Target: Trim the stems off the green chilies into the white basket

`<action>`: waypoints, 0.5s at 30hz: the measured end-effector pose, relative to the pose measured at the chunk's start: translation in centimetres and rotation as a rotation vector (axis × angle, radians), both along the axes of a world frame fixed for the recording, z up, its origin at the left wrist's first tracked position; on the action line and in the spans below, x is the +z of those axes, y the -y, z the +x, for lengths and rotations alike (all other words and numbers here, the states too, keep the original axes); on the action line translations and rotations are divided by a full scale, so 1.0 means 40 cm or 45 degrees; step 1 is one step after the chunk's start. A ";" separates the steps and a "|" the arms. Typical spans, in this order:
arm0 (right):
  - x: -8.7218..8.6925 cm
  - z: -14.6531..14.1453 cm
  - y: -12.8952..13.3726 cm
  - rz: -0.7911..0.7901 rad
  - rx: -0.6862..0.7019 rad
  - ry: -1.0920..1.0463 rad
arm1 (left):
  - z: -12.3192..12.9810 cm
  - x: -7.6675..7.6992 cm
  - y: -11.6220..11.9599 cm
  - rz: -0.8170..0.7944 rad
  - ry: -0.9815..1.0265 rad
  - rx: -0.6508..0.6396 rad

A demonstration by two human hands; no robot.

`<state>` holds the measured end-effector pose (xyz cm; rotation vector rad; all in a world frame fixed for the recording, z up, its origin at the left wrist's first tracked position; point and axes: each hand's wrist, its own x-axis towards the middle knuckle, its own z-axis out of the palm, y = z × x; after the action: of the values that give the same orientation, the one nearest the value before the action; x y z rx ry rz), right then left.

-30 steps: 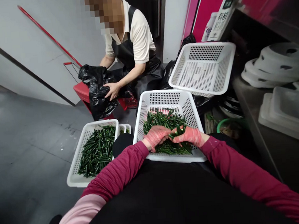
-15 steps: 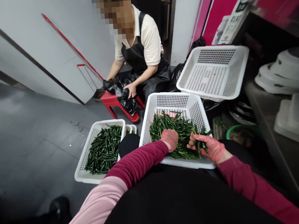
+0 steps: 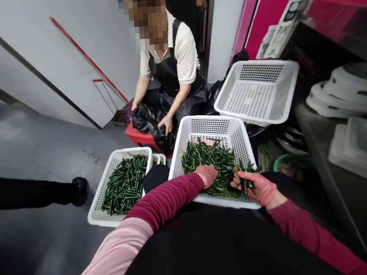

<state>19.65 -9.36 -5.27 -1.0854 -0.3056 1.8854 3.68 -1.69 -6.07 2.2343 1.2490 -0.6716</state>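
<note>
A white perforated basket (image 3: 173, 172) in front of me holds a heap of long green chili peppers (image 3: 200, 157). My left hand (image 3: 207, 176) reaches into the heap with its fingers curled down; whatever its fingertips hold is hidden. At the basket's right side, my right hand (image 3: 259, 185) is closed around a small bunch of green chili peppers (image 3: 246, 183), which stick out past the fingers. Both hands look reddish, as if in thin gloves. Left of my knee, a second white basket (image 3: 96, 214) stands on the floor, filled with more green chili peppers (image 3: 126, 182).
Across from me a seated person (image 3: 184, 48) handles a black plastic bag (image 3: 147, 119) over a red stool (image 3: 139, 136). Another white basket (image 3: 289, 93) lies behind right. Plastic containers (image 3: 355, 141) stand on a right-hand shelf. Someone's dark-shod leg (image 3: 54, 190) is at left.
Another person's leg has come further into view from the left. The seated person's hands and the black bag have shifted over the stool. My hands stay nearly in place.
</note>
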 end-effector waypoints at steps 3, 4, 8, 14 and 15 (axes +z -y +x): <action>-0.022 0.006 0.014 0.008 0.036 -0.012 | -0.029 0.021 -0.002 0.134 0.103 0.094; -0.026 0.007 0.015 0.011 0.033 0.000 | -0.040 0.028 -0.002 0.180 0.190 0.176; -0.010 -0.019 0.001 -0.012 -0.021 0.237 | -0.074 0.058 0.003 0.201 0.708 0.573; 0.029 -0.125 -0.060 0.254 -0.048 0.452 | -0.078 0.082 0.031 -0.354 1.315 1.205; 0.027 -0.139 -0.068 0.333 -0.018 0.470 | -0.076 0.081 0.037 -0.405 1.351 1.244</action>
<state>14.08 -6.63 -4.19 -1.2435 -0.7307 1.5717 0.64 -3.16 -2.84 1.1099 1.2560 0.5878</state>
